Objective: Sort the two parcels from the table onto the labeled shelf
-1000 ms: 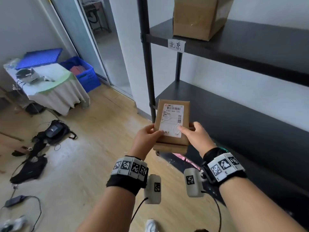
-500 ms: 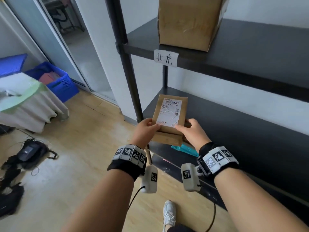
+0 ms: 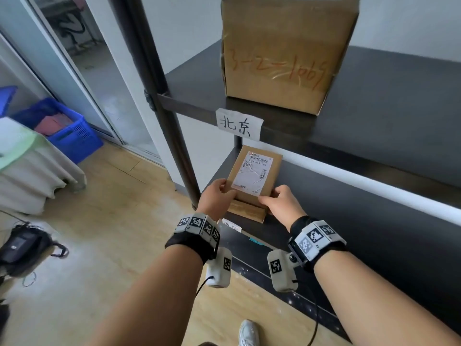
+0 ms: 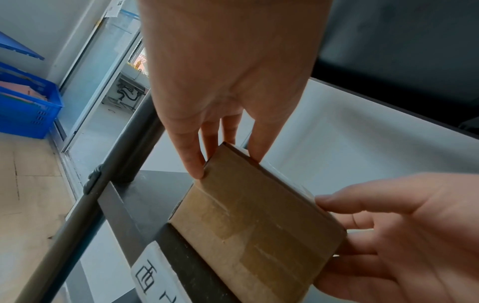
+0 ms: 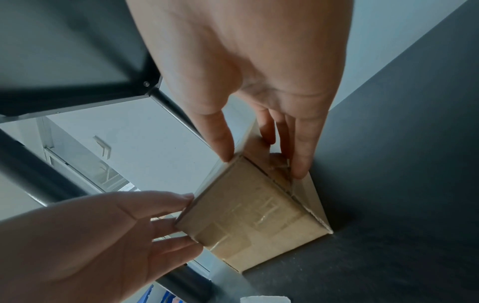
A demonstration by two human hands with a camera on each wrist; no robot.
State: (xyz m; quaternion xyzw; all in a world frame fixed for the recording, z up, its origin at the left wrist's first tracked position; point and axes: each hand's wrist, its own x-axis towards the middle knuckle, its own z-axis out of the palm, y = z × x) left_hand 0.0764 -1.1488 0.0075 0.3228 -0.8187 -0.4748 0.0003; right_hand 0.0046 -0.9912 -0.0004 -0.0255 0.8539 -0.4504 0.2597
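A small brown parcel (image 3: 254, 176) with a white shipping label on top sits at the left front corner of the dark middle shelf (image 3: 349, 221). My left hand (image 3: 219, 196) grips its near left corner, thumb on top and fingers down the side (image 4: 197, 162). My right hand (image 3: 279, 203) pinches its near right corner (image 5: 259, 164). The parcel's underside (image 5: 259, 221) touches the shelf board on the right. A large brown box (image 3: 282, 53) with orange writing stands on the upper shelf above a handwritten paper label (image 3: 238, 124).
A black upright post (image 3: 172, 126) stands just left of the parcel. Another paper label (image 4: 153, 272) hangs on the middle shelf's front edge. A blue crate (image 3: 64, 128) and a cloth-covered table (image 3: 30, 168) stand left. Bags and cables (image 3: 22, 248) lie on the wooden floor.
I have stepped closer to the shelf. Both hands carried the small parcel forward, under the upper shelf and onto the middle shelf's left front corner.
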